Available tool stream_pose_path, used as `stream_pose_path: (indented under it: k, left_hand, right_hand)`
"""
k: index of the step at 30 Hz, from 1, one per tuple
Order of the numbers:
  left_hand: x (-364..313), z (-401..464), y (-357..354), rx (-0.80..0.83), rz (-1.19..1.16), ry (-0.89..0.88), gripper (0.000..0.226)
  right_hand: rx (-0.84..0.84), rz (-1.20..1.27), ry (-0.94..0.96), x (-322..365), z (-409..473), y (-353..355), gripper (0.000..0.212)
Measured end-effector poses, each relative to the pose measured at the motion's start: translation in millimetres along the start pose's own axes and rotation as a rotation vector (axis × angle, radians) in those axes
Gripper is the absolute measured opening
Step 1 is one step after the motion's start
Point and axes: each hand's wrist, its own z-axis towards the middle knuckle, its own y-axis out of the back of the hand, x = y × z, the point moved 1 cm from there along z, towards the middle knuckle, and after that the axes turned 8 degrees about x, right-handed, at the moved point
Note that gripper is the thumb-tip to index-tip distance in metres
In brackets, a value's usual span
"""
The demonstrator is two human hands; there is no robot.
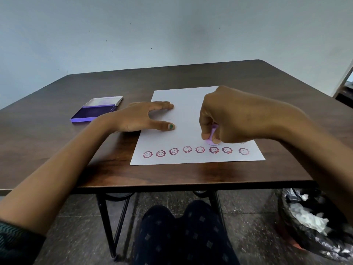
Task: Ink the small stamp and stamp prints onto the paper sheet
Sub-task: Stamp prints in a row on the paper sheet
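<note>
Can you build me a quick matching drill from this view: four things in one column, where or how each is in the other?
1. stamp
2. ink pad
3. left hand
4. prints

A. lies open, left of the paper sheet
B. in a row along the sheet's near edge
C. gripped in the right hand, pressed on the sheet
D. flat, fingers over the sheet's left edge

Pairs: 1-C, 2-A, 3-D, 4-B

Paper sheet (183, 104) lies on the counter (57, 142), ink pad (95, 109) off to its left, a row of prints (196, 151) along the sheet's near edge.
</note>
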Motion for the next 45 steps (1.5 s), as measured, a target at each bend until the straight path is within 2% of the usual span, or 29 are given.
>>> stream_pose_path:
  k: [9,15,19,23,29,32,39,45]
  left_hand:
    - [-1.1,-0.9,-0.1,0.001,-0.003,-0.001,0.08]
    - [0.8,-0.3,0.0,0.0,-0.006,-0.001,0.079]
    - [2.2,0.6,1.1,0.005,-0.02,-0.002,0.079]
    - [2.9,-0.2,1.4,0.003,-0.028,-0.001,0.081]
    - [0.7,0.9,1.4,-0.005,-0.022,-0.005,0.087]
    - [1.2,0.8,1.6,-0.007,-0.019,-0.01,0.088]
    - [-0.1,-1.5,1.4,-0.031,-0.036,-0.032,0.077]
    - [-1.7,-3.3,2.6,-0.082,-0.055,-0.049,0.077]
  right_hand:
    - [0.032,0.075,0.007,-8.8,0.2,5.4,0.016]
    - [-0.027,-0.028,0.029,-4.1,3.4,-2.0,0.02]
    - [0.012,0.04,0.017,-9.7,2.6,3.7,0.015]
    - [-0.018,0.008,0.047,-9.4,3.0,-0.2,0.017]
    - [0.056,0.084,0.081,-18.2,5.4,5.4,0.014]
    - [0.082,0.234,0.109,-27.5,3.5,10.3,0.013]
    - [0.009,0.65,0.169,-67.5,-11.2,18.4,0.02]
    - [0.074,1.276,0.168,-80.2,-1.4,2.7,0.022]
